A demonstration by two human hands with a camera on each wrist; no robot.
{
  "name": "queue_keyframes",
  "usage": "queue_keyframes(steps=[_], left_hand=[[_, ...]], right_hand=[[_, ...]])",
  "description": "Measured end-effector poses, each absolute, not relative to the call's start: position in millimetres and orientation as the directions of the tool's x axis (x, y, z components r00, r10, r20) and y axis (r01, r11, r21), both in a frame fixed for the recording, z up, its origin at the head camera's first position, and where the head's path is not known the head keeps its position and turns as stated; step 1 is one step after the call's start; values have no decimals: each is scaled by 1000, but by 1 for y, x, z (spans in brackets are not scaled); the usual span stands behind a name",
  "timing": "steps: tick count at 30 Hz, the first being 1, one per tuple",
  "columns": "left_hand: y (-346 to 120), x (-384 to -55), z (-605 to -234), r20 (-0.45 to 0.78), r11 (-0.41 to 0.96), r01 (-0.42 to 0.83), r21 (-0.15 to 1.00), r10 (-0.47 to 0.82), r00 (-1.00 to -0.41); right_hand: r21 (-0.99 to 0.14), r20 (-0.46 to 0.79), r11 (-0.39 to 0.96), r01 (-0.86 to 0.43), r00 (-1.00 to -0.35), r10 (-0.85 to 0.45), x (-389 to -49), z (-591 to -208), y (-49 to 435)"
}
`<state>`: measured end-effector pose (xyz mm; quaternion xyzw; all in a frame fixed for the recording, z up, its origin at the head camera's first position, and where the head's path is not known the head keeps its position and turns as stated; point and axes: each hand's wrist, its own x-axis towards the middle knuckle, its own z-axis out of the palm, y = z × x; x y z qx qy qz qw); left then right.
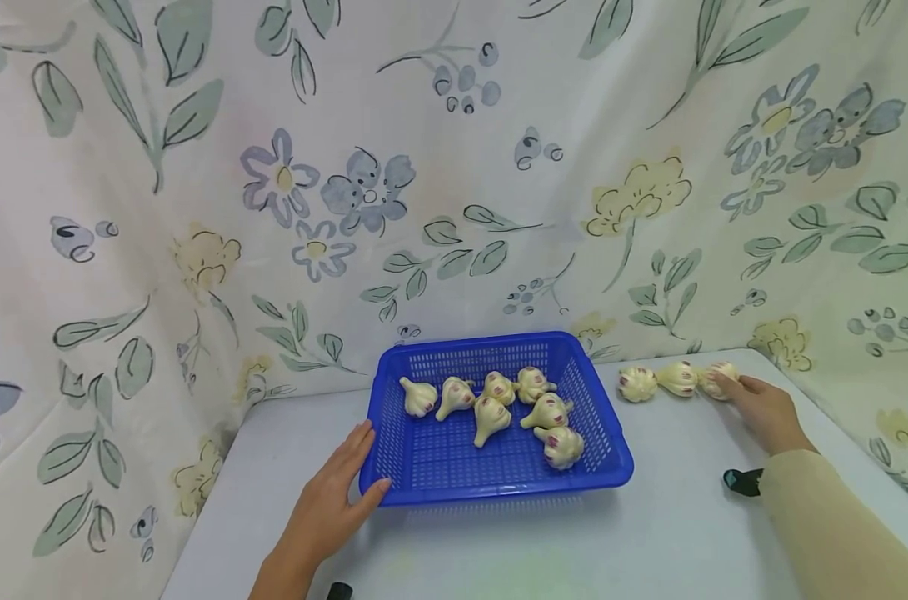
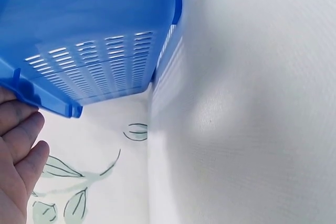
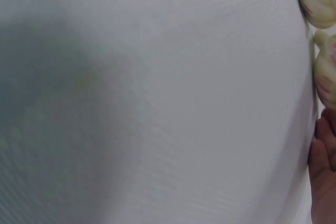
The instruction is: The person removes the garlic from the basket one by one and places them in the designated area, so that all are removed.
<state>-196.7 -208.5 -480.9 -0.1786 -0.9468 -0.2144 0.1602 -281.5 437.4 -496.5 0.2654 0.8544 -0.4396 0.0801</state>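
Observation:
A blue plastic basket (image 1: pixel 499 493) with slotted walls holds several garlic bulbs (image 1: pixel 492 421), white with purple marks. At its left side is my left hand (image 1: pixel 326 492), fingers along the rim and thumb on the front left corner. Seen from the left wrist, the fingers (image 2: pixel 21 124) lie fairly straight against the underside of the rim. To the right of the basket, three more bulbs lie in a row on the table. My right hand (image 1: pixel 770 414) pinches the rightmost garlic bulb (image 1: pixel 716 380) between thumb and fingers. The right wrist view catches only part of that hand (image 3: pixel 325 166), beside a bulb.
The white-covered table (image 1: pixel 671 533) runs back to a floral curtain (image 1: pixel 454 167), which hangs close behind the basket and along both sides. A dark strap end (image 1: pixel 740 482) shows by the right sleeve (image 1: pixel 829 517). Another small black piece (image 1: pixel 339 591) shows near the left wrist.

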Motion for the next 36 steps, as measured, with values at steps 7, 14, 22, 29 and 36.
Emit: queue_keyframes(steps=[7,14,22,29,36], left_hand=[[-208,-197,-482,377,844,402,355,265,-888],[-208,-197,-481,364,846,386,368,250,-897],[-207,-196,-480,359,849,374,373,240,-902],[-206,-196,-480,365,850,376,370,239,-900],[-206,-196,-478,343,848,368,381,240,-908]], right_hand=[[-723,-366,448,527,-841,399,-283,-498,438],[-711,-366,468,524,-845,390,-284,-498,439],[-700,-367,497,513,-856,365,-286,-497,443],[-695,-366,499,518,-852,375,-284,-499,441],[-689,-375,491,534,-841,389,-284,-498,441]])
